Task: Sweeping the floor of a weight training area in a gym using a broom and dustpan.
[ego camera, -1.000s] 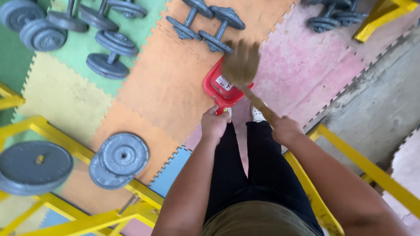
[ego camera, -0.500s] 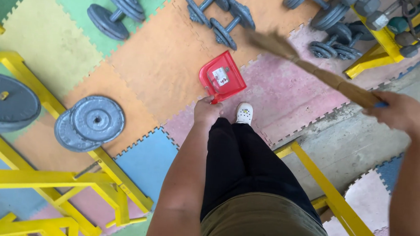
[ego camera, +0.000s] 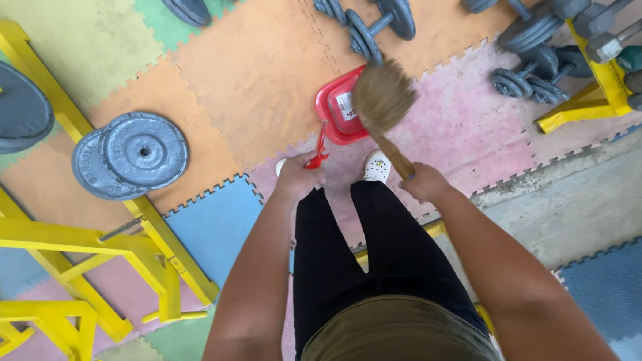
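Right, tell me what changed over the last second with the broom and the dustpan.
The right hand swung the broom out to the right and up off the floor, then brought it back, so its bristles again sit over the red dustpan. The left hand kept its grip on the dustpan's handle throughout, with the pan on the orange and pink mats. The grey weight plates lie where they were.
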